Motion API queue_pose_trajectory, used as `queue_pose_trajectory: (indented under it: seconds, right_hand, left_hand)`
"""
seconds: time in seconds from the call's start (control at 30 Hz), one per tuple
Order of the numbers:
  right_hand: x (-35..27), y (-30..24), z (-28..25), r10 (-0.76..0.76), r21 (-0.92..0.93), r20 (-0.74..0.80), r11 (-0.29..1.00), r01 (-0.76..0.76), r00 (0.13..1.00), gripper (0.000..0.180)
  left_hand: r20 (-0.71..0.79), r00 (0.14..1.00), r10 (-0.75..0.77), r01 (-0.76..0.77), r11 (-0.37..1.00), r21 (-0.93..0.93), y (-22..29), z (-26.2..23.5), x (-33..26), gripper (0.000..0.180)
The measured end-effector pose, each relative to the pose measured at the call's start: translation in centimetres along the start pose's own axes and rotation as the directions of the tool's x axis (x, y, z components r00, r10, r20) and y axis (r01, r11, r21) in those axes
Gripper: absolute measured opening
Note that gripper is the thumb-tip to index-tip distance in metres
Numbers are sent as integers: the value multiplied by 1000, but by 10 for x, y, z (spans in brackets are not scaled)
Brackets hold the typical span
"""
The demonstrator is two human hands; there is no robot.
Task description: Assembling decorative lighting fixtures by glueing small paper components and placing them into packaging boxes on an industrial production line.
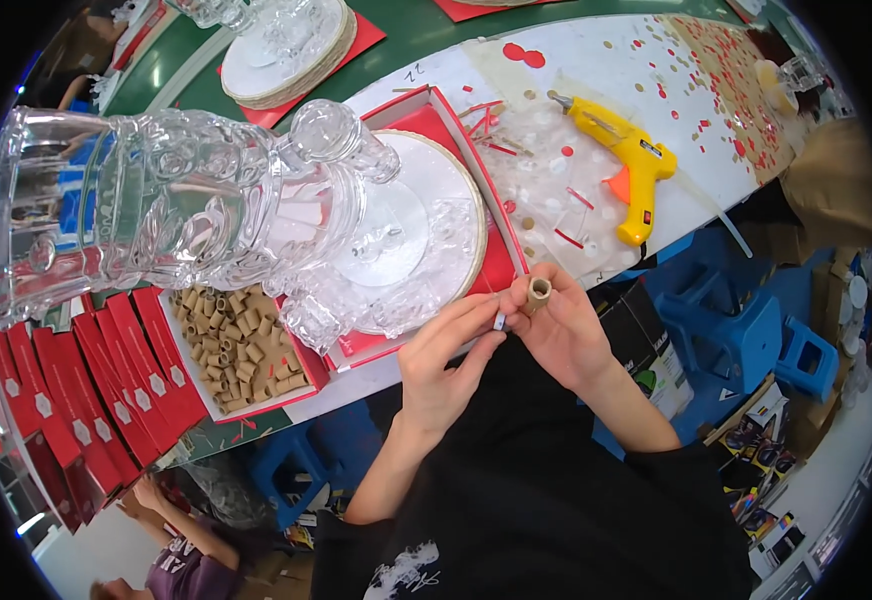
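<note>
Close together in front of my chest, both hands work over the near edge of the table. My right hand [568, 338] is closed round a short brown cardboard tube [539, 291], its open end facing up. The fingers of my left hand [443, 352] pinch a small pale strip-like piece [499, 321] beside the tube; its exact kind is too small to make out. Just beyond my hands is a red box [512, 225] holding a round white board [461, 190] with a gold edge, and clear glassy pieces [396, 285] lie on it.
A tall embossed clear vessel [191, 200] leans across the left. Below it a tray [218, 412] holds many cardboard tubes [221, 335], beside several red boxes [121, 375]. A yellow glue gun [638, 165] lies on the right. Blue stools [721, 335] and another person [191, 570] are nearby.
</note>
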State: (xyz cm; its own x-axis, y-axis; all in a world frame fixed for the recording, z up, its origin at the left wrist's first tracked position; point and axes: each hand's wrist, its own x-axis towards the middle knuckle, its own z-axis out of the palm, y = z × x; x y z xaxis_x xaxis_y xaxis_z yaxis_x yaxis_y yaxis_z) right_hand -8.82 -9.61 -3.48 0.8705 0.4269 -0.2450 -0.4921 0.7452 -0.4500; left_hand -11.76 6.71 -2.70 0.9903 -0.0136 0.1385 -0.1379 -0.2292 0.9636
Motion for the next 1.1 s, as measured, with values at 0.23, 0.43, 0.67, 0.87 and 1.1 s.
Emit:
queue_pose_trajectory:
  seconds: [0.23,0.43,0.67,0.87,1.1]
  right_hand:
    - [-4,-3,4,-13,-186,19,982,16,1000,13]
    - [-13,-16,-9,-180,-480,-2,863,156,984,14]
    - [-12,-26,-1,-192,-850,19,514,117,981,17]
    - [-7,-28,3,-196,-874,123,443,199,973,18]
    - [-7,-26,4,-198,-883,133,422,207,971,17]
  left_hand:
    - [-50,993,-107,98,983,-155,2,2,-2,34]
    - [-17,996,88,-87,995,55,8,-3,5,32]
    - [-5,999,46,-46,999,-4,2,-5,4,30]
    - [-22,1000,8,-9,999,-43,-2,-4,2,30]
    - [-22,1000,22,-23,998,-55,0,-3,5,30]
